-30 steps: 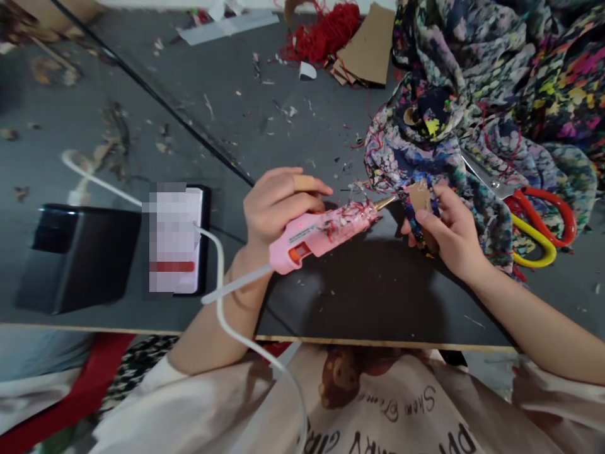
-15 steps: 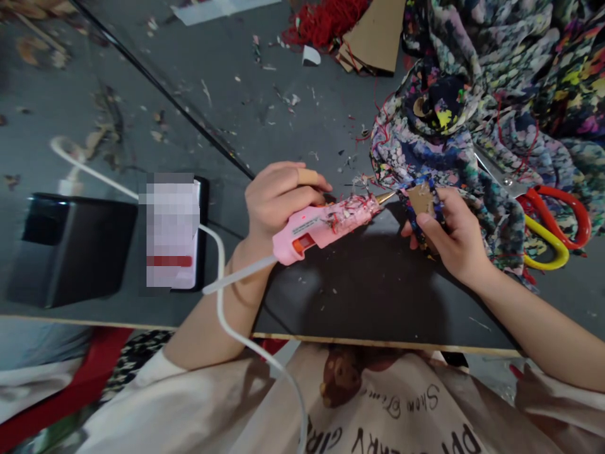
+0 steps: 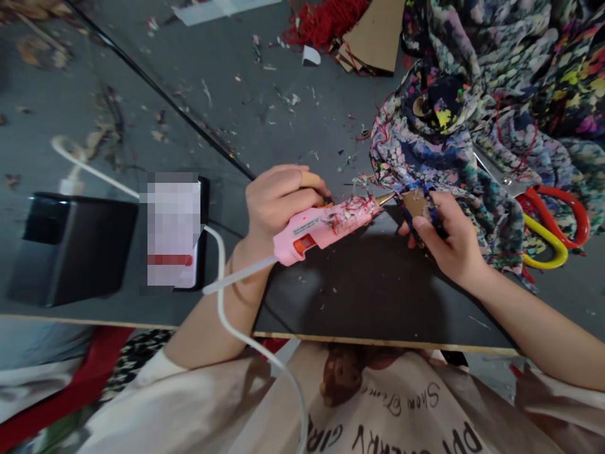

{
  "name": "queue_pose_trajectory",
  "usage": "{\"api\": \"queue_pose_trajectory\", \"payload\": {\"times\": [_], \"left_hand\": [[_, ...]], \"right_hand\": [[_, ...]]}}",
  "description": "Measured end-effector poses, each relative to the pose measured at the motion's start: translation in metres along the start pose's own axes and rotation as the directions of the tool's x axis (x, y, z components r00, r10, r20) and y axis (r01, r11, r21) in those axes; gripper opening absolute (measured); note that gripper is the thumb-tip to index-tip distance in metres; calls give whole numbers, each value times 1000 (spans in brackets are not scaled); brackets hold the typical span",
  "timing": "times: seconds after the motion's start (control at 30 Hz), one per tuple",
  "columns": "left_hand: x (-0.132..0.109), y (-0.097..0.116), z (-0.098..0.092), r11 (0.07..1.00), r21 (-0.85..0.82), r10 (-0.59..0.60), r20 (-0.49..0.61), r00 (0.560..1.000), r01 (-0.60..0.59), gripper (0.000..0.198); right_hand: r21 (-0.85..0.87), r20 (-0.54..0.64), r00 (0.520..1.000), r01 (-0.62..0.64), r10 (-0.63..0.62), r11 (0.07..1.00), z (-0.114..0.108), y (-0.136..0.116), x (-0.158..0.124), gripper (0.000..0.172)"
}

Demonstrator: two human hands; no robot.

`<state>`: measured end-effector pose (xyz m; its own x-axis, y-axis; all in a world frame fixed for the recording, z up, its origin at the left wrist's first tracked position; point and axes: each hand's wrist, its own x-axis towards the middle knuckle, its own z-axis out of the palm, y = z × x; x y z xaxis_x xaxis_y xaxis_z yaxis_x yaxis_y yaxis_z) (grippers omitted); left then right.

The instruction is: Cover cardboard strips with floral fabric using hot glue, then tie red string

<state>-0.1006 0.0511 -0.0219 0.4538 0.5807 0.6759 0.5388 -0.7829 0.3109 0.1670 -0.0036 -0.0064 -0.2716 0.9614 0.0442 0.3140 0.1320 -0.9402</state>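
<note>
My left hand (image 3: 278, 198) is closed round the handle of a pink glue gun (image 3: 309, 230), a bandage on one finger. A glue stick (image 3: 241, 274) pokes out of the gun's rear, and thread scraps cling to its front. The metal nozzle (image 3: 385, 198) points right, at the edge of a small cardboard piece (image 3: 416, 205) wrapped in dark patterned fabric. That piece is pinched between the thumb and fingers of my right hand (image 3: 451, 236). Whether the nozzle touches it, I cannot tell. Behind it lies bunched floral fabric (image 3: 435, 148).
Scissors (image 3: 558, 214) with red and yellow handles rest on the fabric at right. A phone (image 3: 201, 239) and a black box-shaped device (image 3: 89, 246) with a white cable sit left. Red thread (image 3: 326, 22) and cardboard (image 3: 378, 38) lie at the back. A black rod or cord (image 3: 161, 94) crosses the table.
My right hand has shifted slightly left and down with the fabric-wrapped cardboard piece, tilting it a little. My left hand and the glue gun have barely moved.
</note>
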Motion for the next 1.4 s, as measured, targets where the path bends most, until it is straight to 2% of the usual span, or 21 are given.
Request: {"api": "queue_pose_trajectory", "payload": {"times": [0.13,0.27,0.37,0.47,0.63,0.77,0.9,0.97,1.1,1.27,1.4], "left_hand": [[1,1,0,999,19,27,-33,999,-26,39],[1,3,-2,996,-10,-83,43,996,84,42],[0,5,-1,995,-58,-82,23,996,84,40],[0,6,0,997,-46,-67,-12,998,67,36],[0,3,-1,999,31,-12,-109,994,15,30],[0,1,-2,996,90,-14,-16,1000,16,35],[-1,0,-1,998,59,-7,-31,999,8,35],[-1,0,-1,999,23,-21,-22,1000,22,35],[0,-2,-6,992,-50,-108,90,990,113,41],[5,-6,-10,988,-116,-78,176,981,100,47],[7,-7,-10,975,-144,-133,249,959,172,54]], "right_hand": [[-75,24,999,29,-27,997,0,-2,0,17],[-104,34,999,24,-20,994,0,-2,-1,22],[-91,52,998,-14,19,996,1,-3,-1,20],[-32,59,994,-88,89,996,1,-4,1,19],[188,26,972,-236,235,953,-2,-8,7,12],[332,44,956,-287,289,899,-5,-7,8,13],[423,94,954,-296,283,856,-7,-5,7,16],[435,125,954,-300,273,849,-9,-3,6,19],[440,206,947,-313,245,842,-12,-3,7,20],[447,282,931,-341,232,827,-15,-9,10,19],[415,333,906,-390,262,822,-17,-12,11,22]]}}
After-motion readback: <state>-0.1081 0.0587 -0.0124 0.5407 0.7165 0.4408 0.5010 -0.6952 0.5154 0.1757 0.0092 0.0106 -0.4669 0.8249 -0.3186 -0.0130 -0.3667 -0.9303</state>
